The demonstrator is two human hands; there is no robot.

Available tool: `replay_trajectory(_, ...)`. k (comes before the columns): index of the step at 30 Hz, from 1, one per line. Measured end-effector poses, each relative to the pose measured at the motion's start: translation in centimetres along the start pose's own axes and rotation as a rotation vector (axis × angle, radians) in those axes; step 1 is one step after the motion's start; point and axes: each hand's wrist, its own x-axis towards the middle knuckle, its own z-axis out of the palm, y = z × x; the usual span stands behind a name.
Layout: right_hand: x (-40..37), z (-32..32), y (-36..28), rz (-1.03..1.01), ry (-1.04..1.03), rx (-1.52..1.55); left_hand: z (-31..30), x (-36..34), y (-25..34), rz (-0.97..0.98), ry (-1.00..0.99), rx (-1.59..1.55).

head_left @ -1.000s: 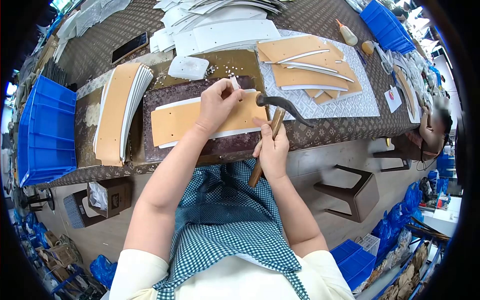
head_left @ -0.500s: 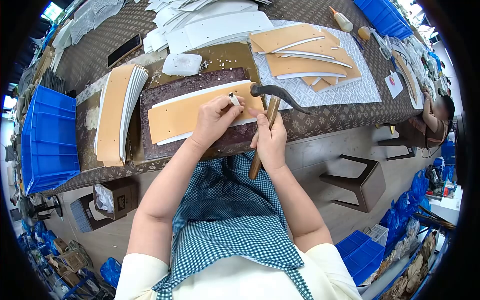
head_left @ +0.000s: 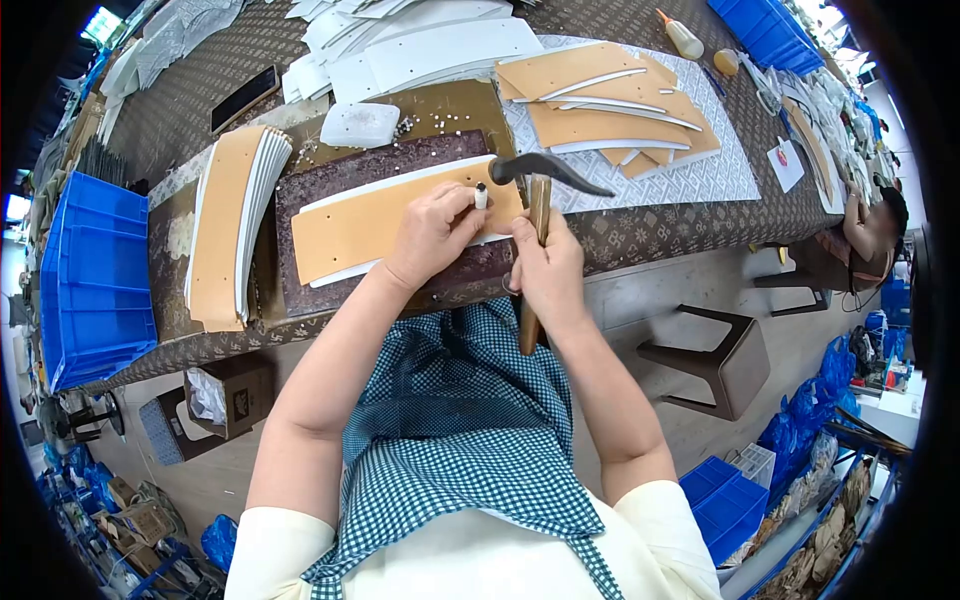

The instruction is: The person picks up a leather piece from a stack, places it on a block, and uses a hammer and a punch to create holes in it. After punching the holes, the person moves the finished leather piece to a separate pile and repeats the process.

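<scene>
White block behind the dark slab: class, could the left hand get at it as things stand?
Probably yes: between the white block and left hand lie only the flat tan sheet and dark slab, though that hand pinches a small peg.

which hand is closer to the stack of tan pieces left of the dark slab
Left. The left hand pinches a small punch on the tan strip, right of the stack; the right hand grips the hammer farther right.

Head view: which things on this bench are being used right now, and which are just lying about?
In use: hammer, white punch, tan strip, dark slab.
Lying about: phone, blue bin, glue bottle, stacked strips, white block.
</scene>
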Motion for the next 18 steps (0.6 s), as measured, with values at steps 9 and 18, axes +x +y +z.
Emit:
replay_trajectory(9, -0.9, -5.3, -17.0, -0.708, -0.085, 0.049, 0.3, 0.1, -0.4, 0.078, 0.036, 0.026)
replay_trajectory(18, -0.9, -5.5, -13.6, -0.277, -0.262, -0.662, 0.5, -0.2, -0.9, 0.062, 0.023, 0.002)
